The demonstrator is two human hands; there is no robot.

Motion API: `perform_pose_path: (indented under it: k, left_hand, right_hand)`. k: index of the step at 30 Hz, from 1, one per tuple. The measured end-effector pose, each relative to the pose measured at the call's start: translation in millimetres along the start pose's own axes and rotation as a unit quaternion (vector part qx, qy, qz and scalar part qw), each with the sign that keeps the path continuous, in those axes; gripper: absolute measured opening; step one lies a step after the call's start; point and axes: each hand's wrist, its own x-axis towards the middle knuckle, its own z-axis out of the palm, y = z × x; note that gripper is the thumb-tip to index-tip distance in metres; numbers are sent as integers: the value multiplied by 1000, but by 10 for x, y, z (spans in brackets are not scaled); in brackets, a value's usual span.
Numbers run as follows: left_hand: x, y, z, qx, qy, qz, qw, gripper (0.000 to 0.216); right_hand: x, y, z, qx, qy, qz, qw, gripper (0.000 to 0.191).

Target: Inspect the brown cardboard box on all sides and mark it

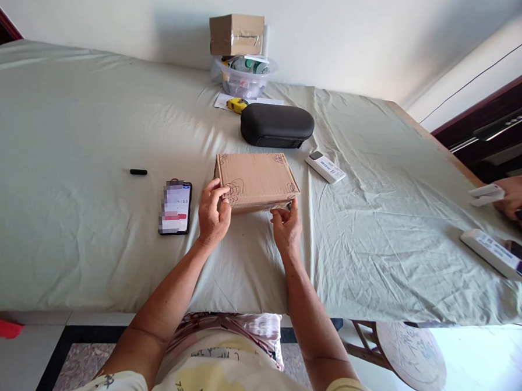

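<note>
A brown cardboard box (257, 175), shut, with black scribbled loops at its top corners, lies on the cloth before me. My left hand (213, 212) grips its near left corner, fingers on the top edge and thumb at the side. At the near right corner, my right hand (288, 226) has its fingers curled against the front face. A small dark thing shows by those fingertips; its kind is mostly hidden. To the left are a lit smartphone (175, 207) and a small black cap-like piece (138, 172).
Behind the box sit a black hard case (277, 125), a yellow tape measure (237, 105) and a clear plastic tub (245, 82) with another carton (237, 34) above it. A white device (325, 167) lies right. Another person's hand (521, 196) is at the far right, near a second white device (494, 254).
</note>
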Motion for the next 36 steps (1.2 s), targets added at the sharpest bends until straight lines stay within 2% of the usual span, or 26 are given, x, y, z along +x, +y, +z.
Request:
perform_pose_path:
  k: [6,9,13,16,19,23,28,32,36]
  left_hand:
    - [15,-12,-2,-12,2,-35,999,26]
    - [11,-26,21,-20,9,-54,998,31]
    - [-22,-106,86,-33,9,-104,994,50]
    - [-55,-203,139,10,-11,-100,995,48]
    - [-86,-272,172,65,-38,-84,994,43]
    - [-112,-289,169,146,-72,-105,981,33]
    - [-120,-321,141,202,-112,-98,968,41]
    - [-109,-377,145,148,-100,-103,979,45]
    - [-73,-354,138,64,-77,-113,989,41]
  right_hand:
    - [15,-7,-54,-125,-58,16,990,79]
    - [14,-14,-83,-186,-72,16,980,70]
    - [13,-61,-110,-272,-81,37,958,56]
    - [9,-94,-118,-306,-85,49,947,47]
    - [2,-94,-119,-304,-69,39,949,42]
    - [3,-69,-124,-301,-66,30,951,38]
    - [28,-41,-126,-292,-67,38,953,31]
    - [59,-10,-143,-227,-44,-1,973,21]
    - [94,-23,-174,-112,3,15,994,24]
